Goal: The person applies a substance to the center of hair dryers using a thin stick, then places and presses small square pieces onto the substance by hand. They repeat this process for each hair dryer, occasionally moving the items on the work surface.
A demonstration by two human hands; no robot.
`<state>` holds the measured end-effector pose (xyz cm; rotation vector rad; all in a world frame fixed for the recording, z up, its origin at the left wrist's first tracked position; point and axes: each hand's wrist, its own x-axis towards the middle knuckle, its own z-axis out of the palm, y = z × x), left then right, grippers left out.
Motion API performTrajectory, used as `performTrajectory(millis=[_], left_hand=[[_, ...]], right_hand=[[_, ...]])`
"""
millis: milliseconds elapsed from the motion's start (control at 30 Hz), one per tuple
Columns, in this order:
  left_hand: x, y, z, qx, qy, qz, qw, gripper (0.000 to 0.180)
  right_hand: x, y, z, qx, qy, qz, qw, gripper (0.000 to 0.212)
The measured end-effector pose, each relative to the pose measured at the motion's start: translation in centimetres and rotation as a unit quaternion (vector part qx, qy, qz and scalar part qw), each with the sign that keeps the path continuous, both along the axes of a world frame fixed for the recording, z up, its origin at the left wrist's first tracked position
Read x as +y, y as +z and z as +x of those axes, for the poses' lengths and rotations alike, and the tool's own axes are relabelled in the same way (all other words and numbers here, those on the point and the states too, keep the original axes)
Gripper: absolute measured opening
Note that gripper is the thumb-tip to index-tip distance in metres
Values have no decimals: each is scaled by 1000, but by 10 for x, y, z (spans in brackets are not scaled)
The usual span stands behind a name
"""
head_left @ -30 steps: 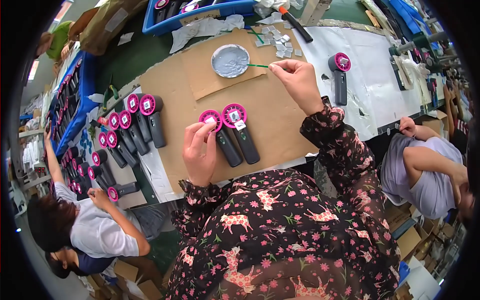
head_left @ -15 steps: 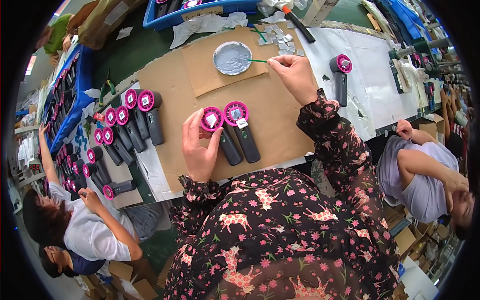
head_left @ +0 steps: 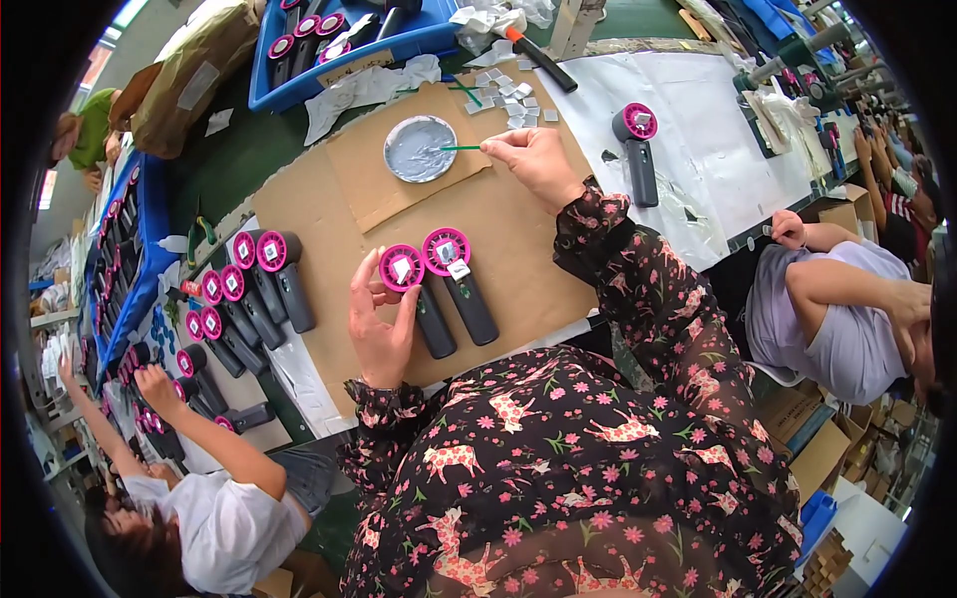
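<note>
Two black handheld fans with pink rings lie side by side on the cardboard. My left hand (head_left: 383, 334) curls its fingers and thumb around the head of the left fan (head_left: 433, 327), which bears a white square in its centre. Touching it, the right fan (head_left: 475, 309) has a grey-smeared centre and a small whitish square piece (head_left: 459, 269) resting at its lower rim. Farther back, my right hand (head_left: 538, 164) pinches a thin green stick (head_left: 467, 149). The stick's far tip reaches into grey paste in a round white dish (head_left: 388, 149).
Several finished-looking fans (head_left: 261, 309) lie in rows at left, another fan (head_left: 641, 169) at right. Small white squares (head_left: 513, 105) are scattered behind the dish, near an orange-and-black handled tool (head_left: 543, 62). A blue bin (head_left: 261, 92) of fans stands at the back. Co-workers sit on both sides.
The whole view has shifted, so the table's things sit farther left. Both hands keep their holds, the stick's tip still in the paste. The left co-worker has leaned and moved an arm.
</note>
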<state>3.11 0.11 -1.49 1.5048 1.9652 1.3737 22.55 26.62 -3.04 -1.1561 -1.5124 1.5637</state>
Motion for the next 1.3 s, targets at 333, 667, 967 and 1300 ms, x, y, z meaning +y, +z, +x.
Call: performTrajectory(millis=[333, 667, 967, 1300], left_hand=[[-2, -3, -3, -13, 14, 8, 1000, 70], [-5, -19, -11, -59, 7, -25, 998, 70], [2, -26, -15, -34, -2, -31, 999, 70], [8, -40, -33, -40, -16, -33, 999, 71]], right_hand=[[-3, 18, -5, 21, 5, -83, 996, 24], [15, -29, -16, 49, -25, 88, 995, 28], [2, -32, -16, 52, -85, 58, 993, 21], [-1, -29, -24, 84, -93, 47, 991, 22]])
